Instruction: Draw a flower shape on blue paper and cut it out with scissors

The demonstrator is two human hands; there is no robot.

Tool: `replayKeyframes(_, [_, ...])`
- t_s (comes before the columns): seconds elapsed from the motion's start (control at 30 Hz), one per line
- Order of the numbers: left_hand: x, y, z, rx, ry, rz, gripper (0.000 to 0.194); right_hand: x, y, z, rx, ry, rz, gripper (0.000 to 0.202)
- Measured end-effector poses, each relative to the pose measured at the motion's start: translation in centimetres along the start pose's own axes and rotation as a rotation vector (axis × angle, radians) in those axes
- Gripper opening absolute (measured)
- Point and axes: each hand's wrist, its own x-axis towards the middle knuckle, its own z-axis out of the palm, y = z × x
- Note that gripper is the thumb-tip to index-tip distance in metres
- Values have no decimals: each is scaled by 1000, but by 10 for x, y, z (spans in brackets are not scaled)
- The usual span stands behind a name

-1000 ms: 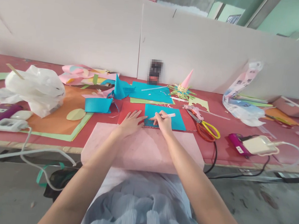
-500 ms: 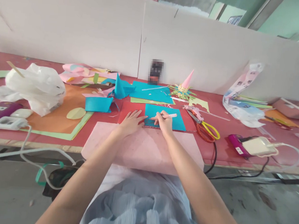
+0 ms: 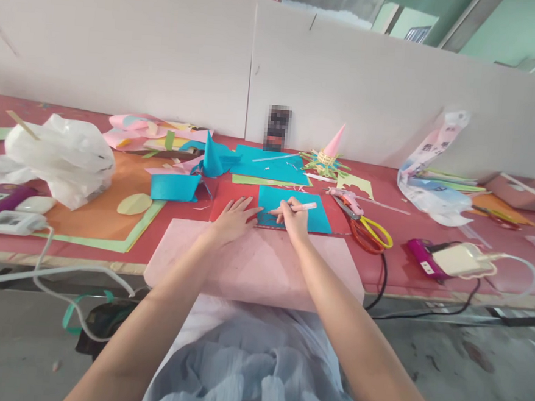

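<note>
My left hand (image 3: 235, 216) lies flat with fingers spread on a red sheet (image 3: 224, 192), its fingertips close to the left edge of a blue sheet (image 3: 315, 211). Over the blue sheet, my right hand (image 3: 292, 217) is closed around a white and pink pen (image 3: 310, 206), its tip pointing left toward the paper. Whether the tip touches the paper is too small to tell. A pink board (image 3: 253, 267) lies under my wrists at the table's front edge.
To the right are scissors (image 3: 375, 234) and a pink glue gun (image 3: 350, 200). Folded blue paper pieces (image 3: 174, 186) stand at left, near a white plastic bag (image 3: 64, 156). A pink cone (image 3: 334, 142) sits behind. Power strips (image 3: 421, 260) with cables lie at both sides.
The whole view has shifted very slightly. Both hands stay in almost the same place, with the pen still in the right one.
</note>
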Motion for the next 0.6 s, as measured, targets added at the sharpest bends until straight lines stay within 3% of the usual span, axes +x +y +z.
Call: replayKeyframes(0.6, [3, -4, 4, 22, 7, 0, 48, -1, -2, 2, 27, -64, -5, 28])
